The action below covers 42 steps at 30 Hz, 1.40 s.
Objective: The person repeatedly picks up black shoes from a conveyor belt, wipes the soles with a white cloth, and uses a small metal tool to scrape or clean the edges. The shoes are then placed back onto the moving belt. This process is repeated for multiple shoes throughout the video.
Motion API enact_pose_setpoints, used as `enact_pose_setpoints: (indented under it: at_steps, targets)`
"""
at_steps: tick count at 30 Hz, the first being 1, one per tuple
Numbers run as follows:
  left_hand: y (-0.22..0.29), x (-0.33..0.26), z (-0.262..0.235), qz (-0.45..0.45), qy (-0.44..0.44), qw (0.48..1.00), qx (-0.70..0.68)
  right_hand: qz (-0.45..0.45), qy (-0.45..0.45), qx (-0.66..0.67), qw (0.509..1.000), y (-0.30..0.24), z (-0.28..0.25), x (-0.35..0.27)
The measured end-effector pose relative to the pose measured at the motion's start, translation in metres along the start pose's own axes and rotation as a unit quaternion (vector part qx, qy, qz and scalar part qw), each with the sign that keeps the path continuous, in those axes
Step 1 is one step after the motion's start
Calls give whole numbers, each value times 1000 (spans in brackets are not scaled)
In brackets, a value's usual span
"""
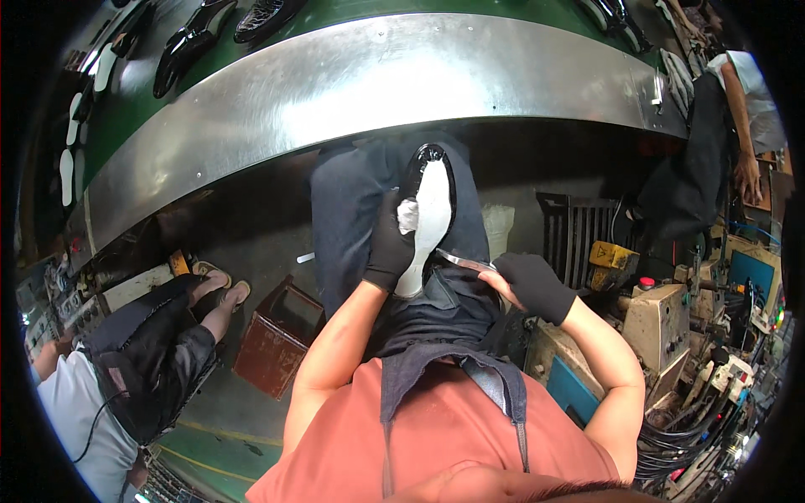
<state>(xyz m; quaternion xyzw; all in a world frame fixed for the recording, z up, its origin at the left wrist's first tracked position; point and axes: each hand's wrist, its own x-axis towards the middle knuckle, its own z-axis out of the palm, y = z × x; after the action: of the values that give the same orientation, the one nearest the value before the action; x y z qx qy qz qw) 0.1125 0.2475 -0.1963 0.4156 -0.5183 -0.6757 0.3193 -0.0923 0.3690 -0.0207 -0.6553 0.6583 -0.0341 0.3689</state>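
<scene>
A glossy black shoe [434, 210] lies bottom up over my lap, its toe pointing away from me and its white sole side facing up. Wrapped around its left side is my left hand [392, 239], in a black glove, with a crumpled white piece [407, 216] showing at the fingers. To the right of the shoe, my gloved right hand [524, 283] is closed on a slim metal blade-like tool [463, 261]. That tool's tip points at the shoe's edge near its middle; whether it touches, I cannot tell.
A metal-edged bench [369, 75] curves across in front, with black shoes [191, 44] on its green top. One person [109, 369] sits at left, another person's arm [742, 126] shows at right. A brown box-like stool [278, 339] stands left, machines [658, 327] right.
</scene>
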Motion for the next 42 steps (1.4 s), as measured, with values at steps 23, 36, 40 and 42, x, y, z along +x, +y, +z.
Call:
enact_pose_setpoints:
  at_steps: [23, 36, 40, 42]
  targets:
    - [174, 116, 0, 59, -84, 981, -166, 102, 227, 298, 922, -1, 131, 13]
    - [221, 268, -113, 400, 165, 540, 722, 162, 84, 409, 894, 17, 105, 26]
    - [224, 332, -196, 241, 164, 462, 837, 124, 76, 371, 917, 20, 103, 31]
    - [237, 349, -193, 164, 104, 488, 851, 131, 69, 361, 921, 23, 102, 34]
